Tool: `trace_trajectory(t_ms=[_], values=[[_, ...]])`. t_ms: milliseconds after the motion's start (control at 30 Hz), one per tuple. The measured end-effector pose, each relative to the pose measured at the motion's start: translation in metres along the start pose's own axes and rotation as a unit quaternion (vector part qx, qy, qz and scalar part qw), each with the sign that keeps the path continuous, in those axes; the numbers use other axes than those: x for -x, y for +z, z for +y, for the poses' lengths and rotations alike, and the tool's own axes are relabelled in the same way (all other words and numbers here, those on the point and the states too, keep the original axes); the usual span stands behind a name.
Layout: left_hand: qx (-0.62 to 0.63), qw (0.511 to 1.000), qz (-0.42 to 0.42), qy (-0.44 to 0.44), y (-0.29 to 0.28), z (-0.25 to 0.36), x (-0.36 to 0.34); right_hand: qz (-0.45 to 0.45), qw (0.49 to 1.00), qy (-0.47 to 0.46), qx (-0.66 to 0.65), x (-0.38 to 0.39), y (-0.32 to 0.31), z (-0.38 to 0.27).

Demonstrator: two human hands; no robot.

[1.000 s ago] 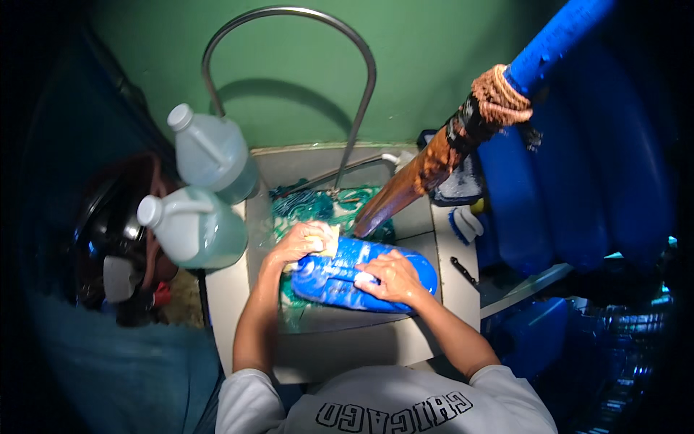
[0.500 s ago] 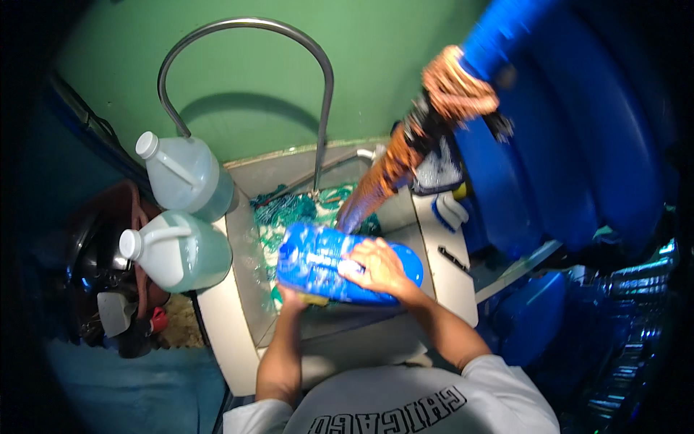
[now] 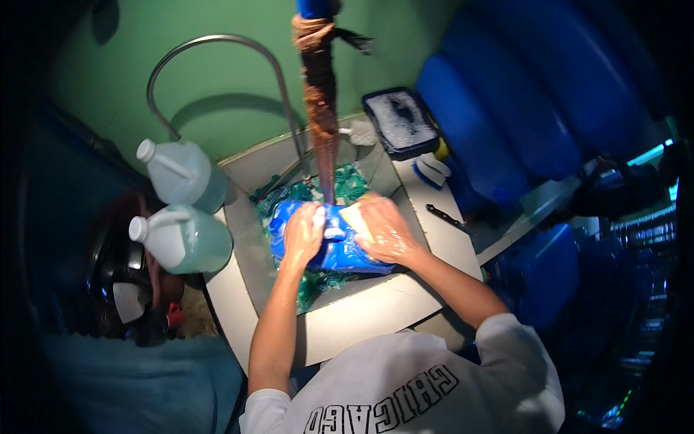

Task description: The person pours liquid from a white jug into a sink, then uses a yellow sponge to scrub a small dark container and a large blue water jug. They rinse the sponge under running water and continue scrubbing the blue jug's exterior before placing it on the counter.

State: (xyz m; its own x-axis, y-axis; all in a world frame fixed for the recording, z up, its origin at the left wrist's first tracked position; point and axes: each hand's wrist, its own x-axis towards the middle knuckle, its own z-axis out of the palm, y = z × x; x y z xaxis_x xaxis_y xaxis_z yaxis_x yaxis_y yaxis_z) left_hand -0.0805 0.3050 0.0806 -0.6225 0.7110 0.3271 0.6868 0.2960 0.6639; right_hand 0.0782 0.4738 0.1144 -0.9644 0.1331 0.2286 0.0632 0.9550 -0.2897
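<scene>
A wet blue plastic container [image 3: 332,254] lies over the sink [image 3: 254,269], with white suds on it. My left hand [image 3: 303,230] is closed on its top, around what seems to be a raised handle part. Flat against its right side, my right hand [image 3: 390,230] presses a pale yellow sponge [image 3: 356,221]. Green netting [image 3: 312,289] lies in the sink under and around the container. Just behind the container hangs a brown, sleeve-like cloth [image 3: 322,130], tied to a blue pipe [image 3: 316,9]. The container's underside is hidden.
Two translucent jugs, one [image 3: 184,173] behind the other [image 3: 184,242], stand left of the sink. On the right ledge are a sudsy dark basin [image 3: 401,119], a brush [image 3: 434,172] and a black-handled tool [image 3: 446,217]. A bent metal pipe [image 3: 217,37] arches behind. Large blue containers [image 3: 477,130] stand right.
My left hand has moved from beneath the container to its top. The sponge, earlier under the container, is now beneath my right hand. The view has turned, shifting the hanging cloth left.
</scene>
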Motion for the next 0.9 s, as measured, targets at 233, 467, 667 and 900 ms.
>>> trace_trajectory(t_ms=[233, 467, 667, 900], values=[[0.123, 0.985, 0.117, -0.026, 0.027, -0.008, 0.026, -0.225, 0.932, 0.037, -0.281, -0.075, 0.065, -0.024], [-0.147, 0.935, -0.321, 0.017, -0.016, 0.022, 0.023, -0.076, 0.992, 0.007, -0.096, -0.020, 0.022, 0.019], [-0.183, 0.943, -0.276, -0.024, -0.031, 0.068, 0.057, -0.148, 0.974, -0.023, -0.169, -0.020, -0.015, 0.032], [-0.135, 0.976, -0.170, 0.032, -0.059, 0.114, 0.125, -0.198, 0.924, -0.237, -0.226, -0.060, 0.038, -0.045]])
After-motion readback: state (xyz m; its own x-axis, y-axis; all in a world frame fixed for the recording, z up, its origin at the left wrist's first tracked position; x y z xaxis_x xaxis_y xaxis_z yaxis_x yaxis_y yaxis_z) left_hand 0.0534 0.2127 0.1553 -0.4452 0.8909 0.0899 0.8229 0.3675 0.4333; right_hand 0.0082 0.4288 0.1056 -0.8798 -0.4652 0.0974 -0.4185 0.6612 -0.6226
